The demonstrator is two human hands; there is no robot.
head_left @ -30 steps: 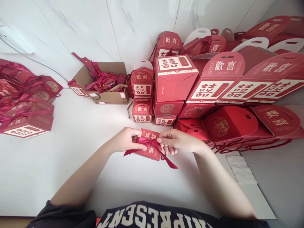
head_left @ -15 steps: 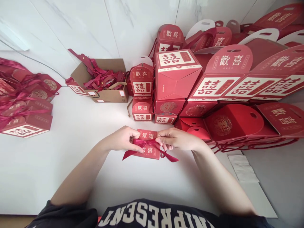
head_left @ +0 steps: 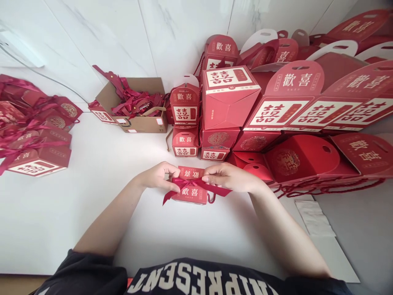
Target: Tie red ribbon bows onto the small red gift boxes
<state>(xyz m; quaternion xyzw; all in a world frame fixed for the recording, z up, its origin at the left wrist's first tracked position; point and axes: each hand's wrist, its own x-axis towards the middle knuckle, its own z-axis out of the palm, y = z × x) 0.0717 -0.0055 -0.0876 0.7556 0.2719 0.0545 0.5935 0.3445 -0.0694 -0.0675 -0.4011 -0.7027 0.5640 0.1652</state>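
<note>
Both hands pinch the loops of a red satin ribbon bow [head_left: 188,183] on a small red gift box [head_left: 196,199].
The gift box rests on the white desk [head_left: 92,176], nearer the person than the cardboard carton [head_left: 144,124] and to its right; left-hand fingers [head_left: 174,188] pinch one loop, right-hand fingers [head_left: 208,179] the other; stacked double-happiness boxes [head_left: 230,108] stand right of the carton.
</note>
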